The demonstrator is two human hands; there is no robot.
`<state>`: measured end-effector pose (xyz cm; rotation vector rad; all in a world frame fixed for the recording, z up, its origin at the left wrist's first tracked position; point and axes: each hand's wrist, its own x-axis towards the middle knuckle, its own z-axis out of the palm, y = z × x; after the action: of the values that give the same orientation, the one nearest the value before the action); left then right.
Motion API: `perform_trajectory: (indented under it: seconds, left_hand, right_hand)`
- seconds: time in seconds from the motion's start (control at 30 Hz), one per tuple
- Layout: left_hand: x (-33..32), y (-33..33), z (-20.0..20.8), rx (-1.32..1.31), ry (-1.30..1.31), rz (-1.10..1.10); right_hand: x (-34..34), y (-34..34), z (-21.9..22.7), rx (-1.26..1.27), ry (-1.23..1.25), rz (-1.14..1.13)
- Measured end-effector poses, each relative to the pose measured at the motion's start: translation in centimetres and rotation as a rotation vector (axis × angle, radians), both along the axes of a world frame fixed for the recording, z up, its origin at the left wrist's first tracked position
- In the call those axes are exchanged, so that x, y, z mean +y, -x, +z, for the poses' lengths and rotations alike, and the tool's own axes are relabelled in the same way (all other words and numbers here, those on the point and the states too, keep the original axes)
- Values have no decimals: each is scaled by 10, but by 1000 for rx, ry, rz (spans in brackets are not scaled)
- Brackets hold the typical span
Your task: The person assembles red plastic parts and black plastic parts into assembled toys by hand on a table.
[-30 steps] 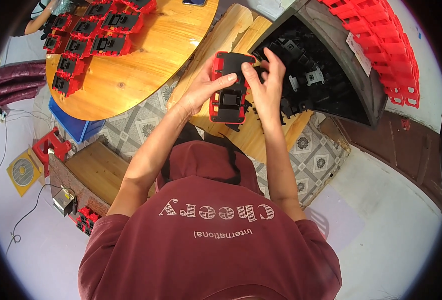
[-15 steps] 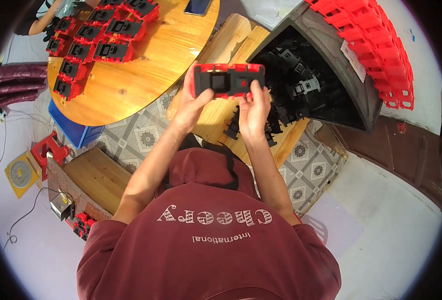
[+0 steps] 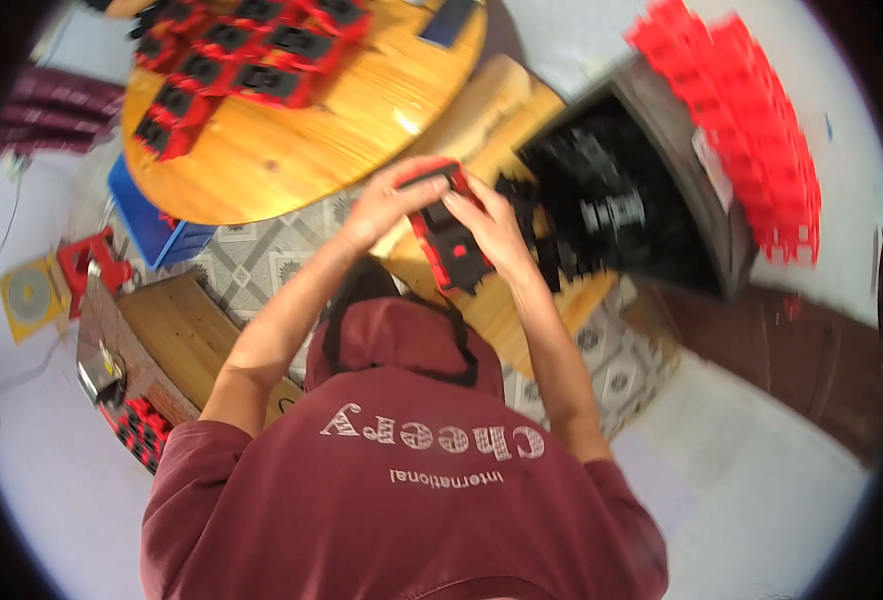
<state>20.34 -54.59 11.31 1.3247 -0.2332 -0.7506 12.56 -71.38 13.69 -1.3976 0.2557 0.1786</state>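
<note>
Between my hands is a red plastic housing with a black insert (image 3: 459, 255), its long side now running toward me. My left hand (image 3: 384, 208) grips the far end, with fingers over the top. On the other side, my right hand (image 3: 494, 228) is closed on the housing, its thumb and fingers near the same far end. The fingers partly cover that end. Several black plastic parts (image 3: 547, 255) lie on the wooden bench just right of the housing.
Rows of red and black housings (image 3: 272, 82) sit on the round wooden table (image 3: 292, 165), with a phone (image 3: 449, 22) near its edge. A black bin (image 3: 652, 190) holding black parts stands on the right, beside stacked red shells (image 3: 752, 130). A blue crate (image 3: 152, 220) is under the table.
The housing has turned from crosswise to lengthwise and come lower. Both hands have shifted to its far end. The whole view has also swung slightly.
</note>
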Motion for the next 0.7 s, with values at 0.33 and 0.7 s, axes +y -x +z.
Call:
perform_trajectory:
  seconds: [0.33,0.7]
  left_hand:
    - [60,12,9,-38,-121,364]
    - [192,-12,4,199,254,697]
  right_hand:
    - [63,-40,-12,-13,13,71]
    - [211,-134,-21,-30,-45,450]
